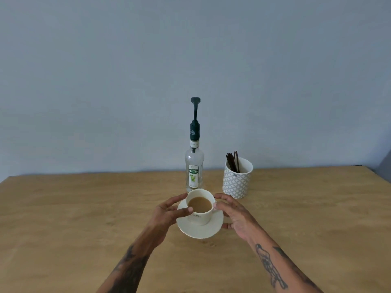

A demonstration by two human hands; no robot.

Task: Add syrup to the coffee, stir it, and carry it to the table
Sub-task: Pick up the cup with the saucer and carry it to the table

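Observation:
A white cup of milky coffee (200,205) stands on a white saucer (201,230) in the middle of the wooden table, and the saucer looks slightly raised and tilted. My left hand (169,210) holds the cup's left side, thumb on its wall and fingers curled behind it. My right hand (233,214) grips the saucer's right edge, with fingers by the cup's right side. Just behind the cup stands the clear syrup bottle (194,166), its dark green pump (195,111) upright. A patterned white pot (237,180) with several dark stir sticks (232,161) stands to the right.
The wooden table (84,218) runs up to a plain grey-blue wall (190,49). Its far edge meets the wall just behind the bottle and pot. A dark corner shows at the far right (384,166).

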